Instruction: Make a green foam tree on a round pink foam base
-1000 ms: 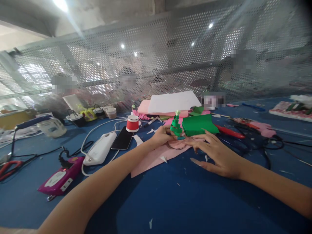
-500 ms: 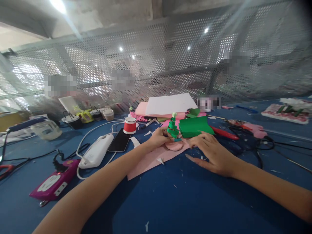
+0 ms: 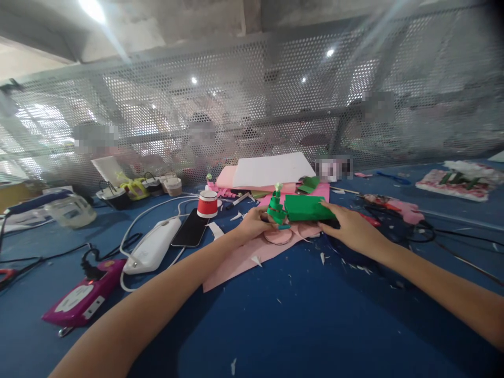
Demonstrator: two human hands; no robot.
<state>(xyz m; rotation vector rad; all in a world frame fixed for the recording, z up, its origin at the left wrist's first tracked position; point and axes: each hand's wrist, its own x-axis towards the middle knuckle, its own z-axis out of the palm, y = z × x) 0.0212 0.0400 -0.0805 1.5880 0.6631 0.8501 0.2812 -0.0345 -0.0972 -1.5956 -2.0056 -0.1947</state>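
Observation:
Between the fingers of my left hand (image 3: pixel 254 223) is a green paper spiral shaped like a small tree (image 3: pixel 276 211), pale at its tip. The hand is closed around its lower left side. My right hand (image 3: pixel 350 227) has its thumb and fingers closed on the right edge of a folded green paper sheet (image 3: pixel 309 208), just right of the spiral. Beneath the spiral lies a round pink piece (image 3: pixel 277 237), on a larger pink sheet (image 3: pixel 232 266).
A black phone (image 3: pixel 191 231), a red and white paper cup (image 3: pixel 207 203) and a white device (image 3: pixel 153 245) with cables stand left. Nearer is a magenta power strip (image 3: pixel 84 294). White paper (image 3: pixel 275 170) lies behind; a pink tool (image 3: pixel 403 207) with cords sits right. Paper scraps dot the blue table.
My right hand has moved from the table in front of the green sheet to its right edge and closed on it. The left hand stays at the spiral.

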